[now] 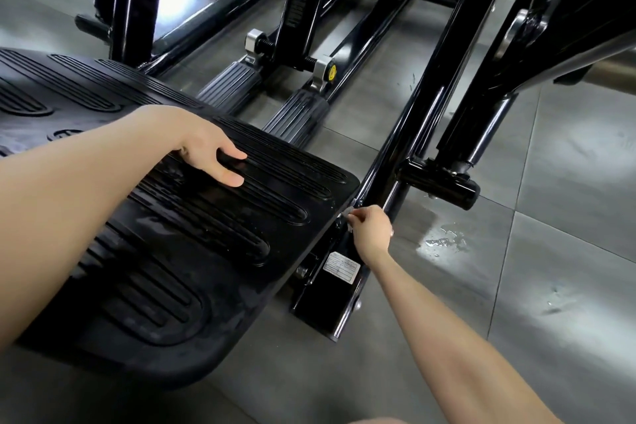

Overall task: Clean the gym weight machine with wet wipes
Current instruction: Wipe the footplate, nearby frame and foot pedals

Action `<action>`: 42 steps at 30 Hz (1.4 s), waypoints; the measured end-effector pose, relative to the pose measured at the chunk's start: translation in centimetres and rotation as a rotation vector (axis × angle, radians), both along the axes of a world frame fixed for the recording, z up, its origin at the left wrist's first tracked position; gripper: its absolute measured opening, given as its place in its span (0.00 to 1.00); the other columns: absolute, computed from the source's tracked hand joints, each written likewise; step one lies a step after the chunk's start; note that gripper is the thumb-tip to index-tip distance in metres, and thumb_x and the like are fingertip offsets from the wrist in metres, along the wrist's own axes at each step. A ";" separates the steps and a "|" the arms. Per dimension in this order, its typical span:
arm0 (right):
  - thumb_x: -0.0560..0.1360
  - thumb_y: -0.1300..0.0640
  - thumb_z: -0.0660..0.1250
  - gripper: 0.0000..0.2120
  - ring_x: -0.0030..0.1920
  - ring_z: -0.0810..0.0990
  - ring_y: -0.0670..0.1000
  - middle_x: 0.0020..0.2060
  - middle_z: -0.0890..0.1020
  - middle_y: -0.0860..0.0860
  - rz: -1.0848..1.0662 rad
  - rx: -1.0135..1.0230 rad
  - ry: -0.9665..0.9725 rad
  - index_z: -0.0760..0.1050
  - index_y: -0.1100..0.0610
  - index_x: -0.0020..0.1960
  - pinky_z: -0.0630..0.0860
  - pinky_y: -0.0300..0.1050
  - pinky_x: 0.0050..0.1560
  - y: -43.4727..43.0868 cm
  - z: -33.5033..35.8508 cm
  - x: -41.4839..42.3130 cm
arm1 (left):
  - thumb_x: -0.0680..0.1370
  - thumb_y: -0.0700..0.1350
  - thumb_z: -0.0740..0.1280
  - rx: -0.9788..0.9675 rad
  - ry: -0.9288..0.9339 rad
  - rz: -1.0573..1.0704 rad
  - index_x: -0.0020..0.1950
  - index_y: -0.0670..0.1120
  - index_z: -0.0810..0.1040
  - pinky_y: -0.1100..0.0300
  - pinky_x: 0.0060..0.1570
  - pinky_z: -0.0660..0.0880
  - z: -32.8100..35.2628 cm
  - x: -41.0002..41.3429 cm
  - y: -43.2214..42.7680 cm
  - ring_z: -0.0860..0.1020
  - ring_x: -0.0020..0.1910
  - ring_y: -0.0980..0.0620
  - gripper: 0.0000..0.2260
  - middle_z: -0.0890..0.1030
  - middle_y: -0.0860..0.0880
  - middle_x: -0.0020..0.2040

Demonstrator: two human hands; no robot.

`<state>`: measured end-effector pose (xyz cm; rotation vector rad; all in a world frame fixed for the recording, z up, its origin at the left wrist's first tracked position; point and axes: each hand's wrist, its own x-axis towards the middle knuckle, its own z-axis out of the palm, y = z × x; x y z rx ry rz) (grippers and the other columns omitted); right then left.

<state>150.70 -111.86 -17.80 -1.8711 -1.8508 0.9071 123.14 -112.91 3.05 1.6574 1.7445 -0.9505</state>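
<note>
The black gym weight machine fills the view. Its wide ribbed rubber footplate slopes across the lower left. My left hand rests flat on the footplate's upper part, fingers apart, holding nothing. My right hand is at the footplate's right corner, next to the black frame rail. Its fingers pinch a small whitish wet wipe against the metal there; most of the wipe is hidden by the hand.
A white label sits on the frame's base below my right hand. Two ribbed pedals and silver bolts lie behind the footplate. Water puddles shine on the grey tiled floor to the right. More black struts rise at the back.
</note>
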 end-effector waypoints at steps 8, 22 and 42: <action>0.66 0.64 0.72 0.06 0.36 0.74 0.48 0.30 0.79 0.54 0.459 0.049 0.138 0.81 0.59 0.31 0.67 0.40 0.39 -8.7 -0.3 2.5 | 0.55 0.74 0.55 0.029 -0.008 0.024 0.74 0.61 0.57 0.54 0.69 0.63 0.5 0.7 -0.7 0.67 0.69 0.49 0.48 0.64 0.50 0.74; 0.71 0.62 0.71 0.07 0.35 0.80 0.41 0.35 0.84 0.47 -0.219 -0.052 0.629 0.81 0.51 0.39 0.74 0.31 0.39 -6.2 6.9 3.4 | 0.62 0.78 0.53 0.249 -0.083 0.130 0.69 0.67 0.65 0.39 0.71 0.53 0.8 -0.1 -4.1 0.62 0.73 0.51 0.37 0.64 0.59 0.73; 0.73 0.61 0.68 0.11 0.50 0.80 0.47 0.52 0.83 0.53 0.683 -0.034 0.005 0.82 0.58 0.54 0.68 0.32 0.49 3.8 14.3 -21.0 | 0.65 0.76 0.51 0.354 0.001 0.141 0.68 0.62 0.69 0.41 0.67 0.60 8.0 -16.1 -7.5 0.72 0.64 0.55 0.35 0.74 0.60 0.64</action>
